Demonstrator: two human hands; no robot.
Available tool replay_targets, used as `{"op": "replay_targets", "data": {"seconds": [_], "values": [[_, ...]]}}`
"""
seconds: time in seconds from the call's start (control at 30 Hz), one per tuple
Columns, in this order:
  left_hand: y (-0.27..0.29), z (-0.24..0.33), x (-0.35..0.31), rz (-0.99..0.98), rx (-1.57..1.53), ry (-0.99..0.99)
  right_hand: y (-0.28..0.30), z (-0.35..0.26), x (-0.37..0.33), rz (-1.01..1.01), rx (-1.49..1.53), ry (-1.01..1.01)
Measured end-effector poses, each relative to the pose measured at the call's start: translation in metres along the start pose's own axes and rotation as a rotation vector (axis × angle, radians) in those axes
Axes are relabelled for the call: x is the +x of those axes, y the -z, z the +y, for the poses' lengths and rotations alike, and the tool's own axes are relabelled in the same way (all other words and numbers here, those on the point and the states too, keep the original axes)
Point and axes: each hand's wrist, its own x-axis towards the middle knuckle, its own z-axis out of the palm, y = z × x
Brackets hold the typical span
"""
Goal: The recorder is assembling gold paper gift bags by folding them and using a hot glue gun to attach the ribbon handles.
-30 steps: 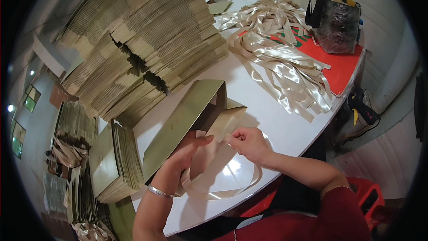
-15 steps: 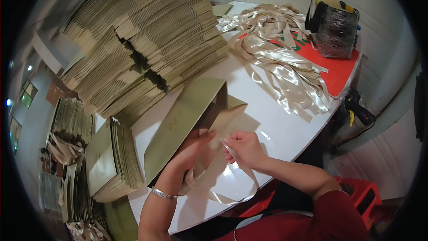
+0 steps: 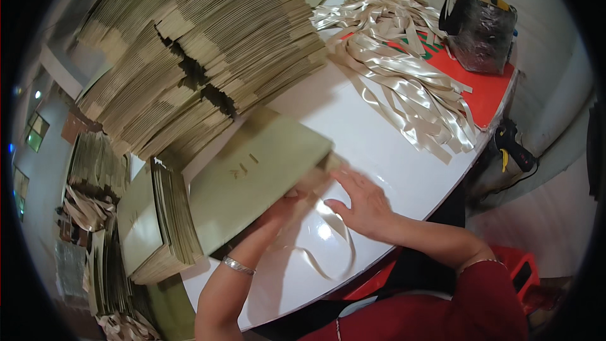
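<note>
The right hand (image 3: 367, 208) is loosely open, thumb apart, its blurred fingers at the near right edge of an olive card folder (image 3: 271, 151); contact is unclear. The left hand (image 3: 276, 216) reaches underneath, fingers partly hidden, grip unclear. The smooth folder slants over the white tabletop (image 3: 410, 189), bearing small unreadable marks. Pale ribbon (image 3: 313, 264) loops below.

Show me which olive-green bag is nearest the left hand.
The single bag tilted over the white table, its near edge over the left hand; the others sit packed in stacks.
</note>
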Motion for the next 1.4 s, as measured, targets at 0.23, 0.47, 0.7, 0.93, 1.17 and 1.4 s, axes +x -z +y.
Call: {"op": "replay_targets", "data": {"seconds": [0.23, 0.47, 0.7, 0.93, 1.17, 1.4], "values": [[0.019, 0.025, -0.055, 0.266, 0.319, -0.531, -0.008, -0.002, 0.004, -0.386, 0.499, -0.221], [0.053, 0.022, -0.143, 0.135, -0.681, -0.147, -0.002, -0.058, -0.027, -0.612, 0.019, 0.354], [0.007, -0.046, -0.129, -0.057, -1.253, 0.529, -0.083, -0.029, 0.088, -0.494, -0.696, 0.857], [0.006, -0.076, -0.104, 0.433, -1.832, 0.453, -0.116, -0.056, 0.156, -1.005, -0.714, 0.158], [0.010, -0.071, -0.113, 0.240, -1.675, 0.581, -0.106, -0.068, 0.140, -0.836, -0.414, -0.005], [0.007, -0.065, -0.111, 0.244, -1.717, 0.688, -0.112, -0.081, 0.128, -0.780, -0.472, 0.014]]}}
